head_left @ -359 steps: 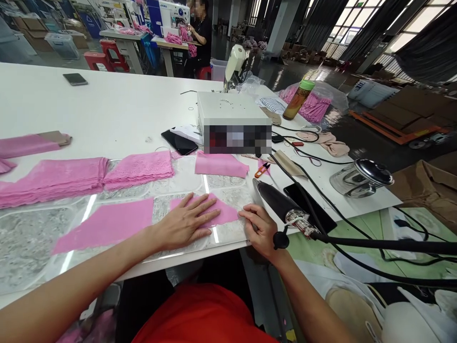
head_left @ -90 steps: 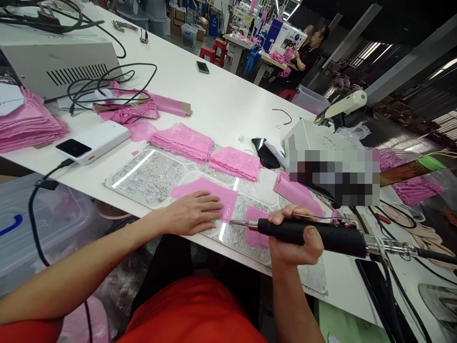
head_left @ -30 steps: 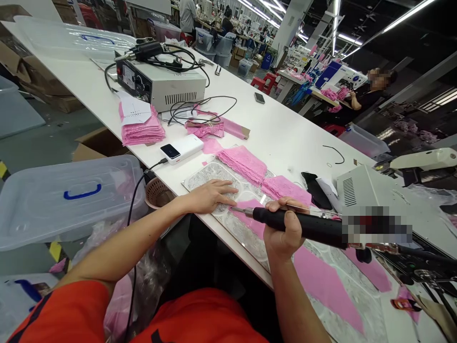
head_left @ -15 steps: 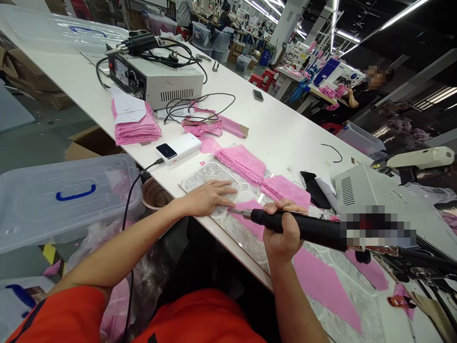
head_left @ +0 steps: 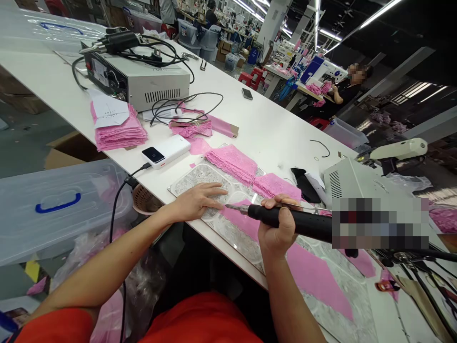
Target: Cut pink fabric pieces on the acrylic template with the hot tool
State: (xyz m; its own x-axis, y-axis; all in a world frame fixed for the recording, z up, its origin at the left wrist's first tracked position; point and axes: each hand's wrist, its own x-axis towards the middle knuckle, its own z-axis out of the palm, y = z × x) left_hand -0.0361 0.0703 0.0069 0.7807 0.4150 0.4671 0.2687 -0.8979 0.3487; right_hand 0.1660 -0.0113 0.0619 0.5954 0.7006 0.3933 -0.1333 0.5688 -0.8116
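My left hand (head_left: 200, 202) lies flat, fingers stretched out, on a clear template over a grey mottled board (head_left: 246, 245). Its thumb is close to the metal tip of a black pen-shaped power tool (head_left: 310, 225). My right hand (head_left: 277, 231) is wrapped round that tool, which points left over a pink fabric piece (head_left: 238, 218). Where exactly the tip meets the fabric or template, I cannot tell. Beyond the hands are two stacks of pink fabric, one larger (head_left: 232, 162) and one smaller (head_left: 277, 186). A long pink fabric piece (head_left: 317, 281) lies below my right forearm.
A white power bank (head_left: 167, 151) with a cable stands near the table edge. Behind it are a paper-topped fabric stack (head_left: 119, 131) and a grey control box (head_left: 157, 88). Another grey box (head_left: 360, 186) is at right. A lidded plastic bin (head_left: 64, 224) stands at lower left.
The whole view has shifted slightly, so the table's contents sit further left. Both hands keep nearly the same pose, and the tool tip stays by my left thumb.
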